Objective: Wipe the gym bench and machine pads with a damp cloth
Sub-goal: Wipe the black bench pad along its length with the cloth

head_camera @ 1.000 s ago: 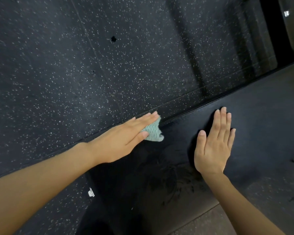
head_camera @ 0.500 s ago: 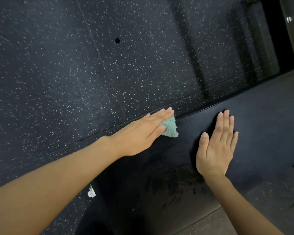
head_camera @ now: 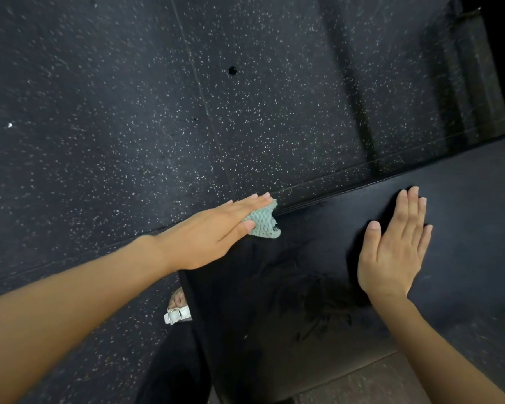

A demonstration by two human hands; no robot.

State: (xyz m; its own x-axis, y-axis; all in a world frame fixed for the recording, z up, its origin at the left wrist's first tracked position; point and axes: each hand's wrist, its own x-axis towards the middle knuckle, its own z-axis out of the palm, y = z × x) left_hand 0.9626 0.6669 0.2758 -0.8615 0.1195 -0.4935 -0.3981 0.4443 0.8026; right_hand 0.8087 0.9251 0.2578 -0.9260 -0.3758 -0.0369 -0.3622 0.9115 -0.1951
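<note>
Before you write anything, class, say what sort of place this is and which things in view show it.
Probably a gym: speckled black rubber floor, a black padded bench, and the left hand pressing a green cloth to its edge.

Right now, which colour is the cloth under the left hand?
Pale green, with a knobbly woven texture; the cloth shows best in the head view.

Pad [head_camera: 312, 258] bare btwn left hand [head_camera: 213, 237], right hand [head_camera: 394, 252] (flat obstacle)

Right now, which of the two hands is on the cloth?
The left hand: it presses the pale green textured cloth flat at the far edge of the black padded bench. The right hand lies flat on bare padding.
</note>
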